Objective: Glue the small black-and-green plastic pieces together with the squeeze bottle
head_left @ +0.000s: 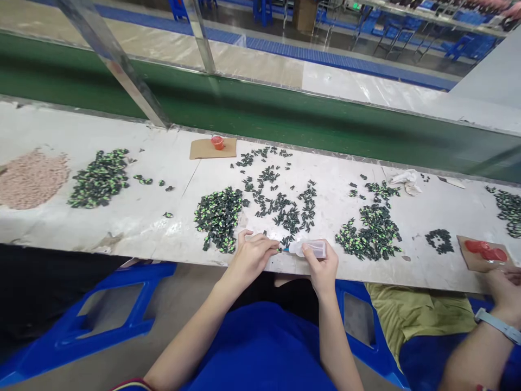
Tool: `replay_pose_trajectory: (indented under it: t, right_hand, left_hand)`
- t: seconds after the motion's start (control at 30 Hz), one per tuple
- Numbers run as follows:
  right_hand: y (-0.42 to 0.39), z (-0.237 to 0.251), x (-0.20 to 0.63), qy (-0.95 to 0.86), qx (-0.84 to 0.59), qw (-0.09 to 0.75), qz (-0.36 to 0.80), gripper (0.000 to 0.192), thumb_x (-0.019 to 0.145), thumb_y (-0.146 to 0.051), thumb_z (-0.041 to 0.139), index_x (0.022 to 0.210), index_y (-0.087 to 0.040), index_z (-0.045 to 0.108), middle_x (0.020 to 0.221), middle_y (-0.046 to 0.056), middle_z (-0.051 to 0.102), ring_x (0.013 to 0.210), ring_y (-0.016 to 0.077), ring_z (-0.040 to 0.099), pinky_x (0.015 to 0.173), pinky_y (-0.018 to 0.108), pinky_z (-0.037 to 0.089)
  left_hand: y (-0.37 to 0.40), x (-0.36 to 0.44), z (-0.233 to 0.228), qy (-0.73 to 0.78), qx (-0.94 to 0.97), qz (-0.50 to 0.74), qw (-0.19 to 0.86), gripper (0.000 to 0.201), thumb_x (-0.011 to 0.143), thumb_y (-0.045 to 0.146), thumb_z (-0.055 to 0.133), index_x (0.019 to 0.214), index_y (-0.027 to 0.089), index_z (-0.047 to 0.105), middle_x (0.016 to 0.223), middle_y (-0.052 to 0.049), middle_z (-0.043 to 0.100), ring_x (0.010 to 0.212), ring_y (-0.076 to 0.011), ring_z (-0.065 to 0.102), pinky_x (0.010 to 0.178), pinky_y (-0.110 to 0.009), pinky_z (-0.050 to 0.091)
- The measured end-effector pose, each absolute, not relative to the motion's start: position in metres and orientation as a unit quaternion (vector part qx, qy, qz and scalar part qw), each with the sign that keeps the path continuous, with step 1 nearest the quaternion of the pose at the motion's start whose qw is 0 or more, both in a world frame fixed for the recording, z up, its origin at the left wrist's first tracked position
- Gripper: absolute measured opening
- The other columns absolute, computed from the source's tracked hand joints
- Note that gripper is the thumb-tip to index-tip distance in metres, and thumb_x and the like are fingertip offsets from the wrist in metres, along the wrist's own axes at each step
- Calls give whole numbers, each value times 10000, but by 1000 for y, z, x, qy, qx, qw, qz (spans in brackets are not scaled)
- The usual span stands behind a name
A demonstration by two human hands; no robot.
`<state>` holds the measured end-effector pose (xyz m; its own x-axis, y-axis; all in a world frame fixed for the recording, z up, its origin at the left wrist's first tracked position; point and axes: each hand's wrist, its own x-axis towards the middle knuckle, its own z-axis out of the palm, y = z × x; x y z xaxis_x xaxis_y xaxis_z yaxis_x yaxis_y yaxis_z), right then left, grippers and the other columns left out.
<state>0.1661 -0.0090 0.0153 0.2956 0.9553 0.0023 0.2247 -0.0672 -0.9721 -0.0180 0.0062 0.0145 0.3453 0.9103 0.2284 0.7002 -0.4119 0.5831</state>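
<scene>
My left hand (253, 255) pinches one small black-and-green part (279, 250) at the near edge of the white worktable (138, 212). My right hand (323, 266) grips a small clear squeeze bottle (310, 248) lying sideways, its blue nozzle touching that part. A dense heap of the same parts (220, 217) lies just left of my left hand. Loose parts (285, 209) are spread out behind both hands.
More heaps of parts lie at the left (100, 179) and right (372, 231), with a pinkish pile (30, 179) far left. A red cup sits on cardboard (212, 147). A co-worker's hand (504, 285) holds cardboard with red blobs (482, 252). A green conveyor belt (285, 117) runs behind.
</scene>
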Motion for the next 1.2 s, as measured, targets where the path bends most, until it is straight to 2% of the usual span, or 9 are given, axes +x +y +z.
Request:
replay_pose_trajectory:
  t: [0.47,1.2]
  right_hand:
    - [-9,15,167,-472,-634,490,368,251,734,-407,651,689,-170,580,586,-21,569,541,124,484,516,230,390]
    - [-10,16,165,-463,-647,498,345,293,737,-435,638,636,-179,534,542,-48,473,513,107,421,488,223,351]
  left_hand:
    - [8,-19,15,506,798,251,209,110,888,193,559,872,231,660,857,-4,743,817,-171,660,945,-414,283]
    - [11,-19,15,510,793,239,232,117,876,180,560,858,239,660,857,3,740,819,-169,649,981,-443,258]
